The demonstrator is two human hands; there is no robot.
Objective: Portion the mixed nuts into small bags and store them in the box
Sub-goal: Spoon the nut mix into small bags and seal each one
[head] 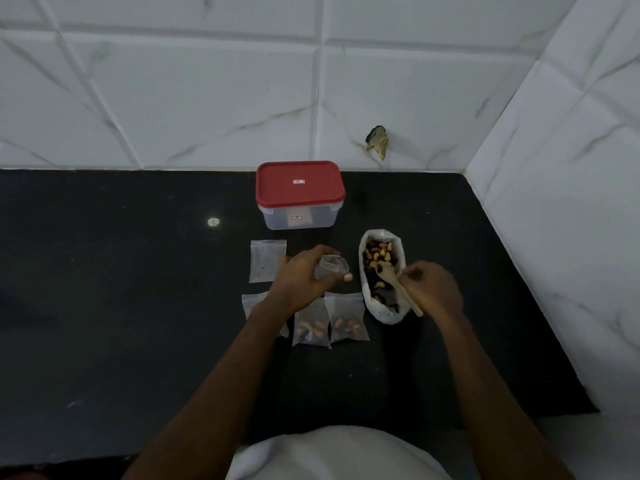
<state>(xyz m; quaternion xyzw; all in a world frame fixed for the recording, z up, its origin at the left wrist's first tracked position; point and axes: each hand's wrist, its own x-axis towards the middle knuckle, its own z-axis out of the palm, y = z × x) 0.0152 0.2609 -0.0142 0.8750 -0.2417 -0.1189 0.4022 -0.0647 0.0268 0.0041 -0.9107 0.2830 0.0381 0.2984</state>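
Note:
A large white bag of mixed nuts point(381, 258) lies open on the black counter. My right hand point(431, 289) holds a wooden spoon point(398, 282) whose bowl sits over the nuts. My left hand point(301, 278) grips a small clear bag point(332, 266) with its mouth held open, just left of the nut bag. Two small bags with nuts point(311, 327) point(348, 322) lie in front of my left hand. A third small bag point(251, 303) is partly hidden under my wrist. An empty flat bag point(267, 261) lies to the left. The clear box with a red lid point(299, 194) stands shut behind.
The black counter point(138, 289) ends at a white tiled wall behind and another tiled wall on the right. A chipped spot point(378, 142) marks the back wall. A small pale speck point(213, 222) lies on the counter at left.

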